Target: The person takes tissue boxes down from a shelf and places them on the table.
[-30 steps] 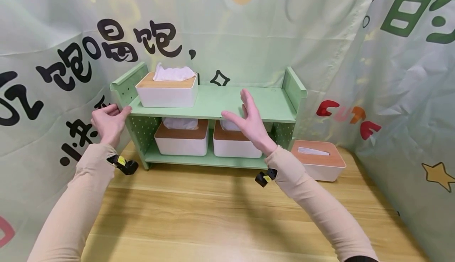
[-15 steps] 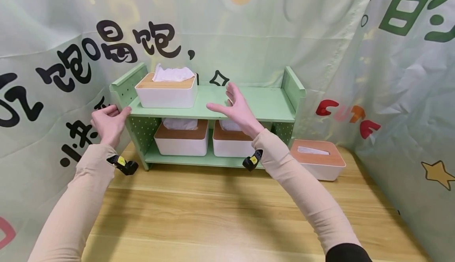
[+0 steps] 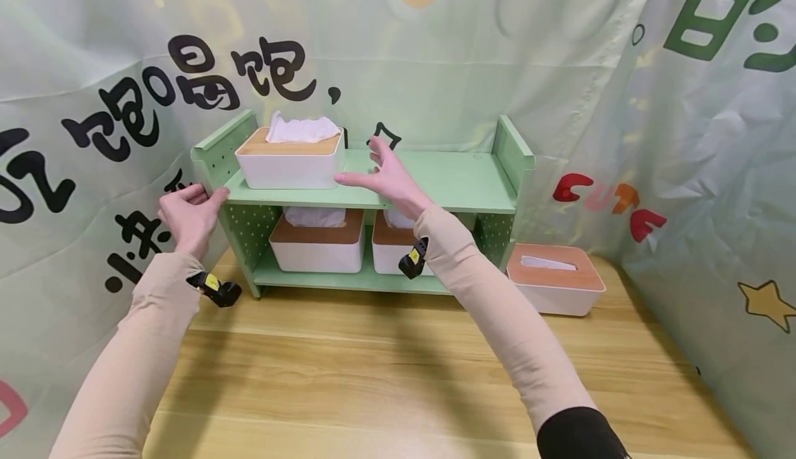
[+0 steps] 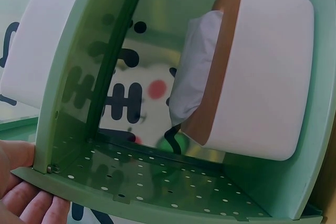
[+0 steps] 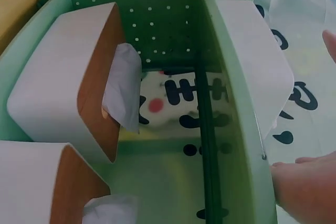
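Observation:
A green two-tier shelf [image 3: 448, 182] stands on the wooden table. My left hand [image 3: 191, 217] grips its left side panel at the upper board, with the fingers [image 4: 39, 205] round the panel's edge in the left wrist view. On the upper board, at the left, sits a white tissue box [image 3: 289, 172] with a wooden lid and a tissue sticking up. My right hand [image 3: 392, 181] is over the upper board just right of this box, thumb and fingers spread, holding nothing. Its thumb tip is close to the box's front right corner; I cannot tell whether they touch.
Two similar boxes, a left one [image 3: 318, 255] and a right one [image 3: 387, 258], stand on the lower tier; my right forearm partly covers the right one. Another tissue box [image 3: 553, 279] rests on the table [image 3: 298, 376], right of the shelf. Printed cloth [image 3: 448, 86] hangs behind and at both sides.
My right hand has moved left across the front of the upper board, toward the upper tissue box. The left hand and the boxes have stayed in place.

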Demonstrator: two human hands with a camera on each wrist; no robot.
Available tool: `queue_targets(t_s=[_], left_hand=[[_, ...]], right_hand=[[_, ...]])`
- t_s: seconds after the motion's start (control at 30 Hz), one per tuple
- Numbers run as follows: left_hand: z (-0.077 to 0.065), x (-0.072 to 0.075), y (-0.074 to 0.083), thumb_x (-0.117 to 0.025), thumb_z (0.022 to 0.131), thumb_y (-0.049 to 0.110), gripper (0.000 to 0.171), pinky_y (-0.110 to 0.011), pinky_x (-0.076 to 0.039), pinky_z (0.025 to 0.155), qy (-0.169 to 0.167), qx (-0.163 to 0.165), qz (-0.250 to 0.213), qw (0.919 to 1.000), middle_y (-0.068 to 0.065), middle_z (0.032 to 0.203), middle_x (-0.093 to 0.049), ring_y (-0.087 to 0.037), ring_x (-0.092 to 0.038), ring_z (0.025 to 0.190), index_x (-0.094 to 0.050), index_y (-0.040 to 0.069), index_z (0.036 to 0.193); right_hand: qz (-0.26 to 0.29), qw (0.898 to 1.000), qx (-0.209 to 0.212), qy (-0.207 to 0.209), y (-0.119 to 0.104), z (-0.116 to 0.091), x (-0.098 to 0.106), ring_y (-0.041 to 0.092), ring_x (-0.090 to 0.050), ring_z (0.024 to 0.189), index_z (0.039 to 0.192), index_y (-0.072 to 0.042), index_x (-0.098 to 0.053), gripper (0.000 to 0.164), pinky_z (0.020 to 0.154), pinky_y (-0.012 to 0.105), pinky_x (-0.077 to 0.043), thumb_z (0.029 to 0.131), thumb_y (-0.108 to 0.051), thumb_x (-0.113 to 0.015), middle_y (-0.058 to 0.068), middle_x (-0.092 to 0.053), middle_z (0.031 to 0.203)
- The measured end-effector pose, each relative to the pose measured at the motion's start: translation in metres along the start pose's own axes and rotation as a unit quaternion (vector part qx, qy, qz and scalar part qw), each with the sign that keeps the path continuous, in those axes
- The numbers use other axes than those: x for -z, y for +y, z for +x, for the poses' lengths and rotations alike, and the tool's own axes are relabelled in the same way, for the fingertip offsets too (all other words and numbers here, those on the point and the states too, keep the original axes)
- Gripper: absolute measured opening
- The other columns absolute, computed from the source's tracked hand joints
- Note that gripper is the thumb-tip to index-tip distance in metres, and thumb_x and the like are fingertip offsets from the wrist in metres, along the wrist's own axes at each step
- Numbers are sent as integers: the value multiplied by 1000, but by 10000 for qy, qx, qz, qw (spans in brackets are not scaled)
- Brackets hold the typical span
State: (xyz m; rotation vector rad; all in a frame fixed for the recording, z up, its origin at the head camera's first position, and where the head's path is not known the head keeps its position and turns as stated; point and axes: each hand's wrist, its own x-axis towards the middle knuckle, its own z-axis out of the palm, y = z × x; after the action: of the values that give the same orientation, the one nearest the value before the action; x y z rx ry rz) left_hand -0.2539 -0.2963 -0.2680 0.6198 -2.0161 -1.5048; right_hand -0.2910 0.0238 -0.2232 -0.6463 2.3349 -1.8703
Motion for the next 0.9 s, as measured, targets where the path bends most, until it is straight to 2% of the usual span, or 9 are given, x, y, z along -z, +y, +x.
queue_targets(t_s=[0.07, 0.2, 0.3, 0.43, 0.53, 0.67, 0.77, 0.83, 0.9], left_hand=[[0, -1, 0, -77, 87, 30, 54, -21, -36, 115, 3, 22, 48, 10000, 21, 97, -73, -8, -44, 140, -64, 12, 136], [0, -1, 0, -78, 86, 30, 54, -19, -39, 110, 13, 50, 50, 10000, 22, 90, -72, -7, -50, 132, -64, 13, 135], [1, -1, 0, -79, 86, 30, 54, -18, -43, 106, 22, 76, 11, 10000, 31, 69, -52, -3, -55, 120, -65, 13, 135], [1, -1, 1, -79, 85, 30, 53, -18, -42, 108, 35, 70, 16, 10000, 32, 67, -52, 4, -56, 105, -65, 13, 134], [1, 0, 1, -79, 85, 30, 53, -18, -44, 106, 35, 95, 2, 9999, 32, 67, -54, 4, -58, 102, -65, 13, 134], [0, -1, 2, -80, 85, 29, 53, -16, -47, 101, 40, 142, 7, 9999, 30, 77, -64, -3, -60, 116, -65, 13, 134], [0, -1, 2, -80, 85, 30, 53, -15, -46, 100, 56, 134, 63, 9999, 17, 101, -75, -7, -56, 128, -65, 13, 134], [0, -1, 2, -79, 86, 30, 53, -17, -46, 103, 54, 120, 115, 9998, 8, 116, -74, -7, -52, 132, -65, 14, 134], [0, -1, 3, -78, 86, 31, 54, -17, -38, 112, 45, 107, 179, 9998, -4, 128, -68, -9, -53, 133, -64, 14, 135]], right_hand=[[-46, 10000, -46, -18, -1, 6, -2, 22, -19, 157, 163, -17, -9, 110, 128, 43, -26, 83, -28, -83, 5, -15, 170], [-121, 9998, -170, -57, -4, 17, -7, 22, -20, 157, 163, -17, -9, 112, 128, 43, -24, 81, -30, -84, 4, -14, 171], [-142, 9995, -258, -102, -6, 27, -12, 23, -20, 157, 163, -15, -7, 115, 129, 43, -21, 80, -30, -85, 4, -13, 171], [-178, 9992, -322, -154, -7, 40, -17, 26, -17, 157, 163, -11, -6, 116, 130, 42, -18, 80, -29, -85, 8, -13, 171], [-165, 9989, -393, -201, -5, 50, -20, 26, -16, 158, 162, -10, -6, 116, 130, 42, -17, 80, -27, -86, 9, -13, 170], [-4, 9990, -373, -233, -3, 61, -24, 23, -23, 155, 161, -10, -14, 110, 130, 39, -19, 78, -21, -86, 9, -22, 167], [72, 9994, -210, -267, -3, 67, -27, 21, -34, 148, 157, -10, -24, 102, 128, 35, -22, 77, -16, -86, 9, -35, 160], [45, 9995, -163, -277, -4, 71, -28, 20, -38, 143, 154, -9, -27, 97, 127, 33, -24, 77, -15, -86, 9, -40, 155], [-40, 9994, -183, -286, -5, 74, -28, 19, -40, 141, 153, -9, -27, 97, 127, 31, -25, 77, -15, -86, 9, -41, 154]])
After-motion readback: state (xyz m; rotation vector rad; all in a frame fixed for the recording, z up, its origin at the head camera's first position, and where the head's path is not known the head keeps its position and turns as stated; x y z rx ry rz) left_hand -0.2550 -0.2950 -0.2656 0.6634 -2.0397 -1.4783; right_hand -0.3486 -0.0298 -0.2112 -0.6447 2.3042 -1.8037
